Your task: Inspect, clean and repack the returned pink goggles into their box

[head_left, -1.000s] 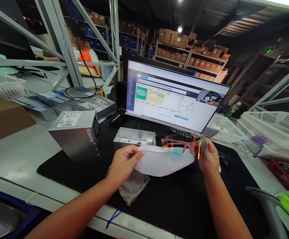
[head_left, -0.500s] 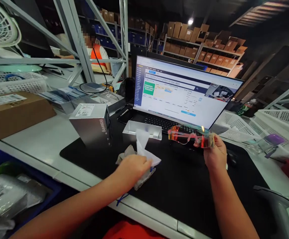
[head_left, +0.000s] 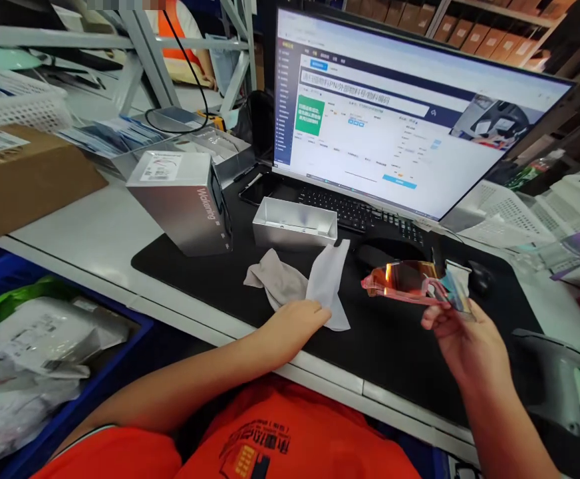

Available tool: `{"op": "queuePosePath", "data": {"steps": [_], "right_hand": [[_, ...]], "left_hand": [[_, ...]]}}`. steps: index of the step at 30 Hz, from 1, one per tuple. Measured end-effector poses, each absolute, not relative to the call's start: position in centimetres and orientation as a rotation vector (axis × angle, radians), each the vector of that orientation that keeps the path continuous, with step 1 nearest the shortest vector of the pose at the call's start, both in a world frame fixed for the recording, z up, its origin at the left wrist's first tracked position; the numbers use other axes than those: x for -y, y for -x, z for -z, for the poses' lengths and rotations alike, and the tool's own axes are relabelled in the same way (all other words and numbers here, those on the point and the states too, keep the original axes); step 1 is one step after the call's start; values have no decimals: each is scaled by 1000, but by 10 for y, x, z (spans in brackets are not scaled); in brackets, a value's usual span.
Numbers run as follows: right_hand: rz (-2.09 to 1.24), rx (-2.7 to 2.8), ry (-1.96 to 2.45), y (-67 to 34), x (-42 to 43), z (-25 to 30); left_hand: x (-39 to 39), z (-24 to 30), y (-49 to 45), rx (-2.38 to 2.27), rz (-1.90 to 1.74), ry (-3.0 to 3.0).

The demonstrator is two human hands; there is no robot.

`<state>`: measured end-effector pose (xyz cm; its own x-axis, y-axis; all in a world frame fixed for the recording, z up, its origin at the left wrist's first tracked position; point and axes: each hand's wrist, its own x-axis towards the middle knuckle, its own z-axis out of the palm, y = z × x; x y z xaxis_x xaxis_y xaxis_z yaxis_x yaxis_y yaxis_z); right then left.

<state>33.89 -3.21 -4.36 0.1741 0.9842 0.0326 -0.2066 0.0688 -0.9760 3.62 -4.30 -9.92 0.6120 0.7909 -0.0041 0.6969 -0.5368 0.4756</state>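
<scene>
In my right hand (head_left: 477, 346) is a pair of sunglasses (head_left: 404, 279) with an orange mirrored lens and pinkish frame, gripped by one end above the black desk mat (head_left: 394, 359). A pale tag or film piece shows at that end. My left hand (head_left: 297, 326) is closed on the lower edge of a white cloth (head_left: 326, 279) at the mat's front. Beside that cloth lies a crumpled grey cloth pouch (head_left: 280, 279), partly behind the hand. Just beyond stands an open silver box tray (head_left: 292, 233). A tall silver box (head_left: 177, 209) is to its left.
A monitor (head_left: 370, 126) and keyboard (head_left: 340, 206) stand behind the tray. On the right are a mouse (head_left: 479, 278) and a grey scanner (head_left: 552, 379). At left are a cardboard box (head_left: 30, 186) and a blue bin (head_left: 120, 352) of packages. Another person (head_left: 180, 33) sits beyond the frame.
My view has tipped downward. The white cloth has gone from raised over the tray to lying lower on the mat. The sunglasses have turned, showing their lens more broadly.
</scene>
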Motion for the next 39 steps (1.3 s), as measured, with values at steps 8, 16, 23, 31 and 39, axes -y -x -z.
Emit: {"op": "queuePosePath", "data": {"steps": [8, 16, 23, 31, 39], "right_hand": [[-1186, 925, 1143, -319, 37, 74], [-1065, 1299, 1260, -297, 22, 95], [-1010, 1147, 1266, -322, 21, 90], [-1070, 963, 1223, -360, 110, 79], [-798, 1092, 1589, -331, 150, 116]], "left_hand": [[47, 109, -50, -1110, -317, -2424], [60, 108, -50, -1159, -326, -2474], [60, 102, -55, -1263, -361, -2356], [41, 94, -81, -1225, -549, -2051], [40, 99, -94, -1085, -776, -1892]]}}
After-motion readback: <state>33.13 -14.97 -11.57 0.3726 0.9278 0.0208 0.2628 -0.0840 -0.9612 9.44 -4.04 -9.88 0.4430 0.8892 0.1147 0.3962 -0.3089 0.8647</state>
